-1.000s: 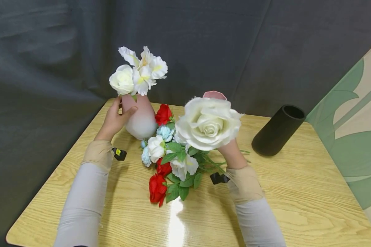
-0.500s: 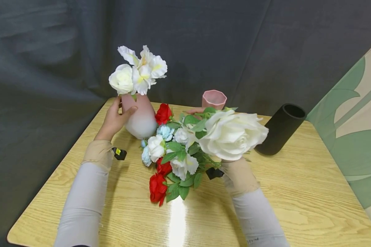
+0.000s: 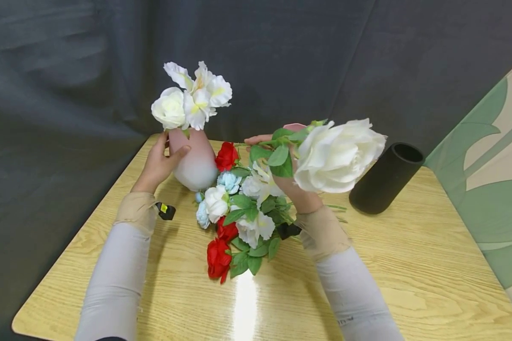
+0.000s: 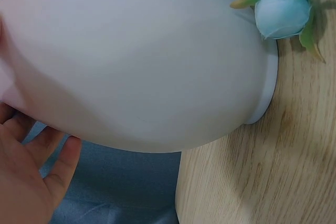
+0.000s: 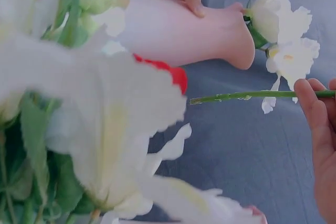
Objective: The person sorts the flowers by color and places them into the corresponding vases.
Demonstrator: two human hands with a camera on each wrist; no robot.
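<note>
A: What is the biggest thing there?

B: A wooden table against a dark cloth backdrop. A pile of loose flowers, red, white and pale blue with green leaves, lies in the middle of it.

A: And the arms?

B: Both forearms reach forward over the table in pale sleeves. The left hand is at the far left side, wrapped round a pink vase that stands upright on the table, thumb across the front near the neck and fingers behind. The left wrist view shows the fingers curved under the vase's belly.

A: Anything in the vase?

B: White flowers stand out of its mouth.

A: The right hand?

B: The right hand is raised above the pile, wrist bent up. It holds a big white rose, the head tipped to the right, well apart from the vase. Its fingers pinch the thin green stem, which points toward the vase.

A: What else?

B: A black tube leans at the right. A small pink cup peeks out behind the rose's leaves.
</note>
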